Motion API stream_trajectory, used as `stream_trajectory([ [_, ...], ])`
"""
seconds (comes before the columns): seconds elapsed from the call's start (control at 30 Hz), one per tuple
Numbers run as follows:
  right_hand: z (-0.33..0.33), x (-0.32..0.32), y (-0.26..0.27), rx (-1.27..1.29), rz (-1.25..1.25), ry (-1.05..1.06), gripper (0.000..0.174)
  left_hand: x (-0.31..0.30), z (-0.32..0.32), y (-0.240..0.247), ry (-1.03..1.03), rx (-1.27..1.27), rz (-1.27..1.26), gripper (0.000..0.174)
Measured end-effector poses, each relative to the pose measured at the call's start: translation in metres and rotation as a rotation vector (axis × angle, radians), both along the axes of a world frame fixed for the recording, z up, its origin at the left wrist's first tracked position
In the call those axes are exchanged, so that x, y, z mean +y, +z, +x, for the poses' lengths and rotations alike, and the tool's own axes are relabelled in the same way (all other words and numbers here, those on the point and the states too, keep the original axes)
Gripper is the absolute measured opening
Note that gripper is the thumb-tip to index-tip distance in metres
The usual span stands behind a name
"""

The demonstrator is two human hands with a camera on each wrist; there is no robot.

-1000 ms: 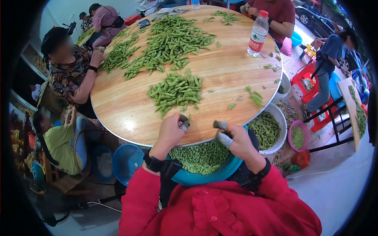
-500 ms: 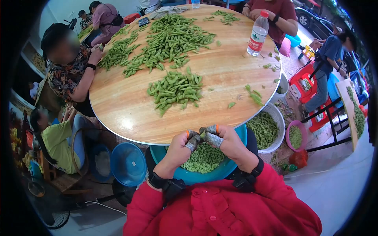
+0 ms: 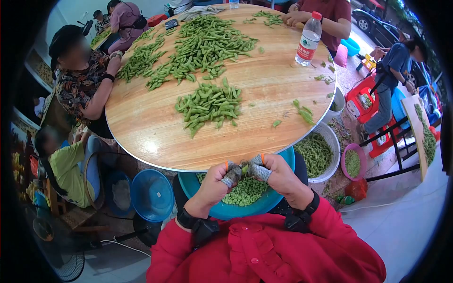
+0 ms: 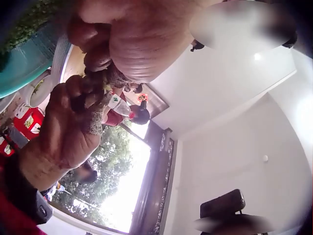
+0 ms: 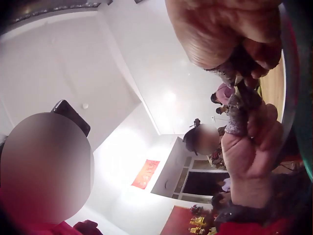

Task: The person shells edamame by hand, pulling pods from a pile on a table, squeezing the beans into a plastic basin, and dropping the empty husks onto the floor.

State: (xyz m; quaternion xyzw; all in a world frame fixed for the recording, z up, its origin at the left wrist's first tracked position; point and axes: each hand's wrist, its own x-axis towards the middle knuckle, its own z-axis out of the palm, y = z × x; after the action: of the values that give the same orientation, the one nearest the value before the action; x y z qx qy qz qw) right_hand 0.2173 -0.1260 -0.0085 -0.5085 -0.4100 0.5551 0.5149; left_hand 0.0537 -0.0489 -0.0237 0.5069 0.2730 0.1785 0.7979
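Observation:
Both hands meet fingertip to fingertip above a teal basin [image 3: 278, 198] of shelled green beans [image 3: 245, 191]. A green pod [image 3: 244, 167], mostly hidden by the fingers, is pinched between them. The left hand [image 3: 213, 185] and the right hand [image 3: 282, 176] have curled fingers with grey wraps on the tips. In the left wrist view the left hand [image 4: 142, 39] is close above the right hand [image 4: 71, 127]. The right wrist view has the right hand [image 5: 225, 29] above the left hand [image 5: 249, 152]. A small pile of pods [image 3: 210, 106] lies on the wooden table [image 3: 155, 125].
Beyond it is a larger pod heap [image 3: 203, 47]. A water bottle [image 3: 308, 42] stands at the table's right side. A white basket of pods [image 3: 317, 155] and a pink basin [image 3: 354, 162] are at right, a blue basin [image 3: 153, 195] at left. Several people are around.
Both hands have come from apart at the table's edge to meet over the basin. Since half a second ago they stay together there, the fingers having turned slightly around the pod.

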Motion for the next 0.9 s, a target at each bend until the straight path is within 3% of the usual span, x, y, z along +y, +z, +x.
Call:
stream_trajectory([
  [0.17,-0.004,0.000,-0.010,0.064,-0.017,-0.044,0.010,0.000,-0.002,-0.008,0.015,-0.024,-0.108,0.010],
  [0.27,-0.004,0.001,-0.012,0.107,-0.048,-0.060,0.010,-0.005,0.005,-0.013,0.110,0.076,0.746,0.017],
  [0.37,-0.006,0.001,-0.012,0.102,-0.021,-0.062,0.011,-0.011,0.004,-0.005,0.131,0.419,1.368,0.020],
  [0.57,-0.004,0.001,-0.022,0.252,0.086,0.018,0.014,-0.014,0.007,-0.004,0.195,0.052,0.844,0.017],
  [0.67,-0.004,0.003,-0.031,0.338,0.168,0.046,0.015,-0.014,0.002,-0.017,0.144,-0.007,0.330,0.018],
  [0.77,-0.004,0.003,-0.035,0.391,0.165,0.077,0.014,-0.011,-0.001,-0.011,0.096,-0.176,-0.409,0.022],
  [0.87,-0.003,0.004,-0.034,0.377,0.128,0.098,0.011,-0.008,-0.003,-0.008,0.032,-0.124,-0.373,0.026],
  [0.9,-0.002,0.003,-0.029,0.315,0.109,0.094,0.009,-0.007,-0.003,-0.008,0.030,-0.086,-0.195,0.027],
])
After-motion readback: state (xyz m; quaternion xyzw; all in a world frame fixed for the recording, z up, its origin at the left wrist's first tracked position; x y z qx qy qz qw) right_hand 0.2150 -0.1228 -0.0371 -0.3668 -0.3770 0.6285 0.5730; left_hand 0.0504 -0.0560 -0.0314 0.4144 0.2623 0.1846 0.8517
